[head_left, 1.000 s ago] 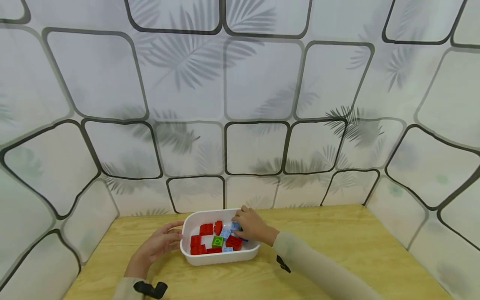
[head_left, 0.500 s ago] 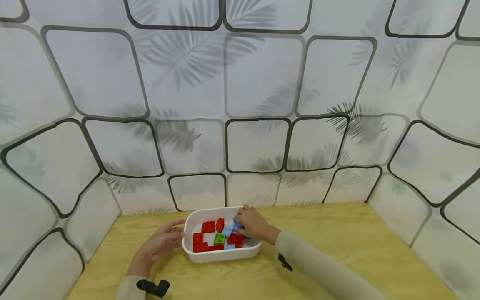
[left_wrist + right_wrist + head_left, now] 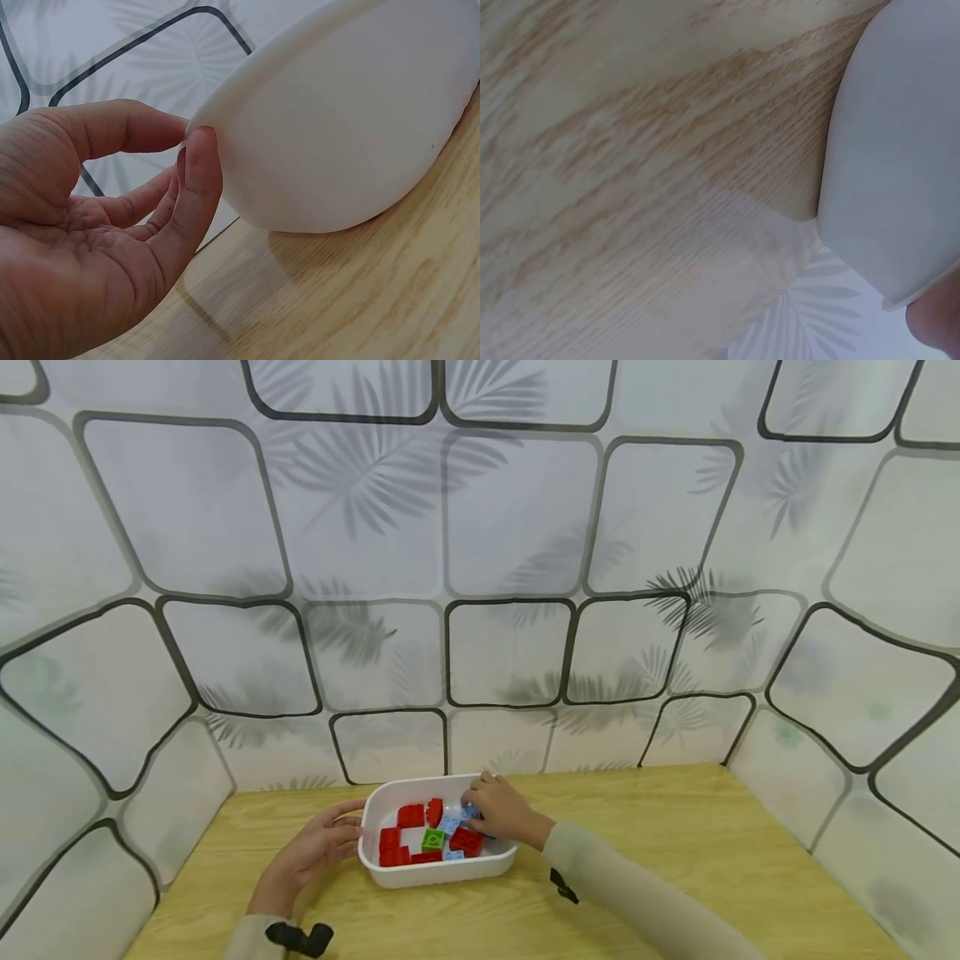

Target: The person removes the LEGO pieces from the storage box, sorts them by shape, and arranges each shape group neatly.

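A white plastic tub (image 3: 420, 877) stands on the wooden table, holding building bricks. My left hand (image 3: 318, 852) is at its left end; in the left wrist view, thumb and a fingertip (image 3: 201, 154) pinch the rim. My right hand (image 3: 504, 810) reaches over the right end, its fingers curled around a light blue brick (image 3: 468, 811) that they partly cover. Beside that hand lie a second light blue brick (image 3: 449, 825) and a red brick (image 3: 467, 842). A green brick (image 3: 432, 840) sits mid-tub. The right wrist view shows mostly the tub's outer wall (image 3: 892, 150).
More red bricks lie in the tub, such as a red brick (image 3: 411, 816) at the back left and another red brick (image 3: 390, 839) nearer the left wall. The wooden table (image 3: 645, 827) ends at a patterned wall covering (image 3: 510, 652) behind and on both sides.
The whole head view shifts slightly. Both hands keep their places at the tub, and the bricks lie as before.
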